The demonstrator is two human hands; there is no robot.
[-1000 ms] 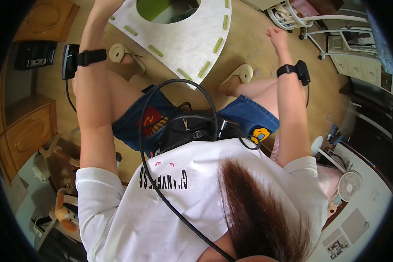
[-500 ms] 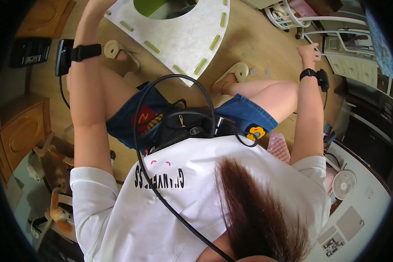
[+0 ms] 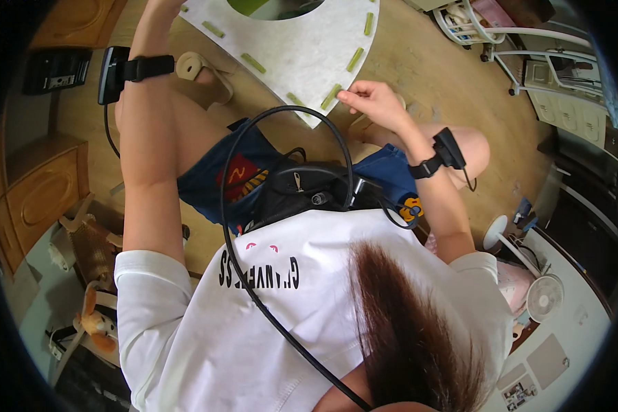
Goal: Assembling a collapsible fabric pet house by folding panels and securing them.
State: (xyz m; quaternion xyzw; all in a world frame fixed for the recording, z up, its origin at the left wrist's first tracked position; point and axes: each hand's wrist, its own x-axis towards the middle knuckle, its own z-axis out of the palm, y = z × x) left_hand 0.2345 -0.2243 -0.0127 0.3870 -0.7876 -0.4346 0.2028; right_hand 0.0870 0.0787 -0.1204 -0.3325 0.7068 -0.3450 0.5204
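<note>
A white, felt-like sheet [image 3: 309, 51] with a large round opening hangs or stands in front of my legs, its pointed corner toward me. Short green strips, such as this green strip [image 3: 331, 96], run along its edges. My right hand [image 3: 378, 103] has its thumb and fingertips pinched together at the sheet's right edge, beside the strip nearest the corner. My left hand [image 3: 165, 7] reaches up near the sheet's upper left edge; the picture's top border cuts off its fingers. Green material [image 3: 250, 7] shows through the opening.
A black cable [image 3: 226, 206] loops across my lap from a black waist bag [image 3: 302, 189]. A white wheeled rack [image 3: 563, 82] stands at the far right. Wooden cabinets [image 3: 41, 192] line the left, and a small white fan [image 3: 544, 299] is at the lower right.
My right hand has come from the rack on the right over to the sheet's right edge. The view has shifted slightly; my left arm stays raised.
</note>
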